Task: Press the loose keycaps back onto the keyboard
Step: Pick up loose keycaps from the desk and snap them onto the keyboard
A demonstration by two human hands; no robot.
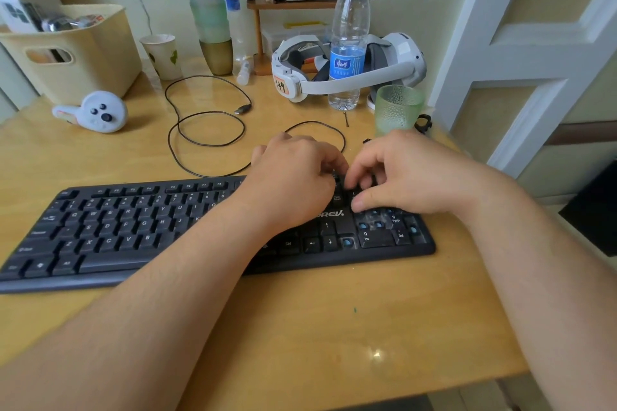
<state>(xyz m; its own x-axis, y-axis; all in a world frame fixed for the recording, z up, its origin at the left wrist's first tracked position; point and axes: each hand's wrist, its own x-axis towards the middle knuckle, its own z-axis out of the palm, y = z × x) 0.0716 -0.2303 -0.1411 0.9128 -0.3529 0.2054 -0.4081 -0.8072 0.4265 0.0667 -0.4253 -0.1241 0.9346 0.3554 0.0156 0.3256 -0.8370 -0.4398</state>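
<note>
A black keyboard [140,220] lies across the wooden desk [334,327]. Both hands meet over its right end, above the navigation keys and number pad. My left hand [293,177] curls its fingers down onto the keys there, and the fingertips are hidden. My right hand [410,173] has its fingertips and thumb bent around a black keycap [353,193] at the number pad's top left corner. Several bare sockets with blue stems show on the number pad [363,226] and at the right arrow position [347,241].
Close behind my right hand stands a green textured glass [397,110]. Further back are a water bottle [349,40] and a white headset [394,70]. A black cable [207,130] loops behind the keyboard, left of it a white controller [100,112] and a cream basket [76,53].
</note>
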